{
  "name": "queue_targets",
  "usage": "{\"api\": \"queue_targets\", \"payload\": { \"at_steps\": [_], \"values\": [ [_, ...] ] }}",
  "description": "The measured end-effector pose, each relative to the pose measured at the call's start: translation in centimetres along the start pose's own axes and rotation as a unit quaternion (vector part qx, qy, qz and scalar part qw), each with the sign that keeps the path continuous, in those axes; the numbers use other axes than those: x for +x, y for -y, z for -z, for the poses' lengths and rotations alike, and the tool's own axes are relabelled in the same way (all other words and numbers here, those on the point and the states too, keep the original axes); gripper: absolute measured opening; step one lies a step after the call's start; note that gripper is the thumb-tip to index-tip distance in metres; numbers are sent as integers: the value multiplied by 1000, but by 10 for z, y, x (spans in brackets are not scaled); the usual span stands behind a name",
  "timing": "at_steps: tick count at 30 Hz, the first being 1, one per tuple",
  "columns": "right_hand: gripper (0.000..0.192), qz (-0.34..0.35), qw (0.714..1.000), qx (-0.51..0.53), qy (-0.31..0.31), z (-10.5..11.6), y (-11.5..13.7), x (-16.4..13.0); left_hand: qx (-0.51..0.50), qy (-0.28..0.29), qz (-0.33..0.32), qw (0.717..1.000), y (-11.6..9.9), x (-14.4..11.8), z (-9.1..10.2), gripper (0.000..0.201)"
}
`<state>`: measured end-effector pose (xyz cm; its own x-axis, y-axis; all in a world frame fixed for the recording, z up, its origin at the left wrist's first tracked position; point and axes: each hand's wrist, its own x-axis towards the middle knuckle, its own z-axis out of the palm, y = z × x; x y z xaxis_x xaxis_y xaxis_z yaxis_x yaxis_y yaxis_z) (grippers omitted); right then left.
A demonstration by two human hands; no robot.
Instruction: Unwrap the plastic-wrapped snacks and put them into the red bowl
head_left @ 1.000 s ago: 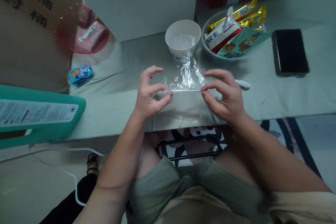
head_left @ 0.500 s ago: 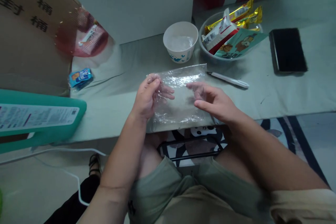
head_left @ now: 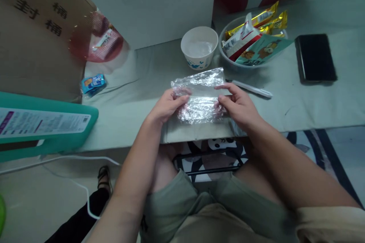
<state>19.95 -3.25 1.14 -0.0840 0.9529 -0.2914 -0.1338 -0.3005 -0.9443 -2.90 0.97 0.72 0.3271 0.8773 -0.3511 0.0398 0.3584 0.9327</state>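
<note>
Two bare hands share one piece of clear plastic [head_left: 201, 112] at the centre of the frame, above the near edge of the cloth-covered table [head_left: 128, 112]; the left hand [head_left: 169, 104] grips its left side, thumb in front and fingers partly visible through the plastic; the right hand [head_left: 238, 106] grips its right side, thumb pressed on it and index finger reaching out above; the plastic is creased and shiny, with a straight line running between the thumbs.

Just beyond it, upper centre, stands a white paper cup [head_left: 196, 62]; touching or just beside that, a clear bowl [head_left: 225, 57] of snack packets [head_left: 258, 47]; a slim white tool [head_left: 252, 88], pen or cutter, I cannot tell which, lies near the right hand; a black flat device [head_left: 316, 59] rests at upper right; a blue packet [head_left: 94, 82] lies left of centre.
</note>
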Motion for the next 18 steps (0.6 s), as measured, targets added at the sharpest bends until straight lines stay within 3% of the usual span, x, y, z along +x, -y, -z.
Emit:
{"api": "queue_targets", "payload": {
  "at_steps": [4, 7, 9, 12, 13, 15, 17, 18],
  "values": [
    [16, 4, 999, 35, 25, 11, 1, 2, -66, -20, -84, 994, -8, -1, -2, 25],
    [21, 4, 997, 12, 82, 21, 2, 4, -50, 9, -83, 995, -12, 1, -2, 42],
    [24, 29, 996, -47, 64, 23, 1, 5, 15, 15, -79, 997, -10, 4, 1, 44],
    [24, 53, 994, -98, -4, 19, -1, 8, 134, 5, -93, 987, -1, 11, 3, 20],
    [36, 55, 995, -84, -19, 17, -2, 9, 165, -15, -112, 980, 1, 13, 2, 24],
    [47, 61, 997, -44, -37, 13, -4, 11, 217, -124, -179, 952, 3, 15, -3, 35],
    [35, 77, 995, -47, -47, 10, -3, 12, 266, -259, -249, 895, 1, 13, -14, 29],
    [28, 89, 993, -65, -53, 8, -2, 12, 286, -298, -270, 870, 0, 11, -21, 20]
  ]
}}
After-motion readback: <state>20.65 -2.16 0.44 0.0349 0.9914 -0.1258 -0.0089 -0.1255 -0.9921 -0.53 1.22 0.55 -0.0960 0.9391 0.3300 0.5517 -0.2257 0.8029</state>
